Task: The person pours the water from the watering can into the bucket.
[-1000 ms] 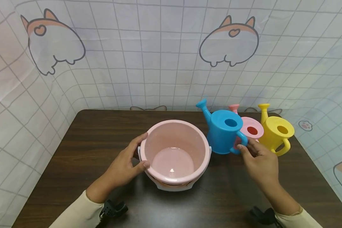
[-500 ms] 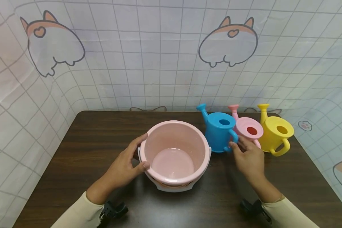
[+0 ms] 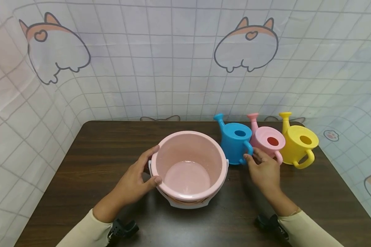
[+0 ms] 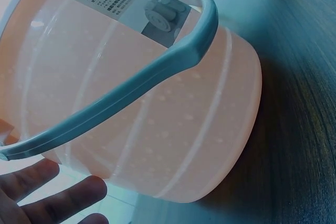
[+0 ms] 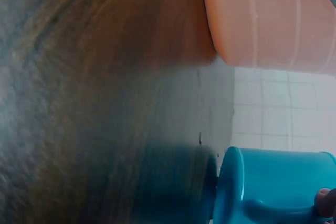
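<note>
A pink bucket (image 3: 188, 171) with a pale handle (image 4: 136, 85) stands upright on the dark wooden table. My left hand (image 3: 131, 180) rests against its left side, thumb and forefinger spread on the rim; the other fingers (image 4: 73, 200) lie fairly straight beside the wall. To the bucket's right, a blue watering can (image 3: 233, 145) stands upright with its spout toward the back left. My right hand (image 3: 266, 173) pinches its handle between thumb and fingers. Only a fingertip (image 5: 323, 203) of this hand shows in the right wrist view.
Right of the blue can stand a pink watering can (image 3: 267, 139) and a yellow watering can (image 3: 300, 144), close together near the back right edge. A white grid-patterned curtain (image 3: 173, 61) hangs behind the dark wooden table (image 3: 111, 144).
My right hand has brought the blue watering can left and down, away from the pink can and closer to the bucket. The left hand and bucket have stayed in place.
</note>
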### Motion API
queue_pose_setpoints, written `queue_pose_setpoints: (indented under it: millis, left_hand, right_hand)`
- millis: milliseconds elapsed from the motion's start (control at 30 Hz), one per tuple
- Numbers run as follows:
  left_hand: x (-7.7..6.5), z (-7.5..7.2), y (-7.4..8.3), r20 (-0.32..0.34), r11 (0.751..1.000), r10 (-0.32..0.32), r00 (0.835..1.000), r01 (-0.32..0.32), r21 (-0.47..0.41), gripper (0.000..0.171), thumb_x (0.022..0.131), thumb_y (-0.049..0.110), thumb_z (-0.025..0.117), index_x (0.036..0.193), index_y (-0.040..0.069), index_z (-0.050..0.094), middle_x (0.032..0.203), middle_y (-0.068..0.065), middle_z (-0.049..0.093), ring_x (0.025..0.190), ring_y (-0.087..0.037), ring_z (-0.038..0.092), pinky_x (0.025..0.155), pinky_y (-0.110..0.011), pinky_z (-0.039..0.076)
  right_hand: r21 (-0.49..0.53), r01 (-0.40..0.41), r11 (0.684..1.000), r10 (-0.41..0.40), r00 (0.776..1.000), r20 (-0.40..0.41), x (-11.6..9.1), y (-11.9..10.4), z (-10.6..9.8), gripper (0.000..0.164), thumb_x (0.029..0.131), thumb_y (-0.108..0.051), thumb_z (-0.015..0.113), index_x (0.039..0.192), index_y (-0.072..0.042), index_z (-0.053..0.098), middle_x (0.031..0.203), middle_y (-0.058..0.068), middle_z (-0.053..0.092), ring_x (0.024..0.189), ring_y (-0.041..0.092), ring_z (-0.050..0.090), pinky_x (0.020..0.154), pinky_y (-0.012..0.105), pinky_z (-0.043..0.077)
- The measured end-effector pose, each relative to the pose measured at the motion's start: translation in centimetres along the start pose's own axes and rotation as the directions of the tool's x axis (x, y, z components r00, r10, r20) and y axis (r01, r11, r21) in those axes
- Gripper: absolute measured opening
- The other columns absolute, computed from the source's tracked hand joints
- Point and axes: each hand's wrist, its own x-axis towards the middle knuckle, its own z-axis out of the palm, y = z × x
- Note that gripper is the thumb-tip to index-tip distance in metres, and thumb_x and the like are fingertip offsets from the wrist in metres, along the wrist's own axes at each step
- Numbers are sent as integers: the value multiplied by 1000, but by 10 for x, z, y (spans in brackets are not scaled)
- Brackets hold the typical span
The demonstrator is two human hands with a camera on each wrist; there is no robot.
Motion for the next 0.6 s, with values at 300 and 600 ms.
queue_pose_setpoints:
  millis: [300,600]
  left_hand:
    - [0,0,1,2,1000,-17,1000,17,9,83,95,65,60,162,29,27,136,-6,57,99,-14,65,86,-44,53]
    - [-1,0,-1,-2,1000,-16,1000,16,3,82,95,64,60,162,31,26,135,-5,57,99,-13,65,86,-46,53]
  right_hand:
    - [15,-25,1000,23,995,98,-10,1,-1,43,95,-19,76,129,6,67,112,23,72,103,39,71,78,48,57]
    - [14,-53,998,50,985,163,-14,5,-2,44,95,-21,76,130,4,66,113,22,72,107,40,70,81,50,56]
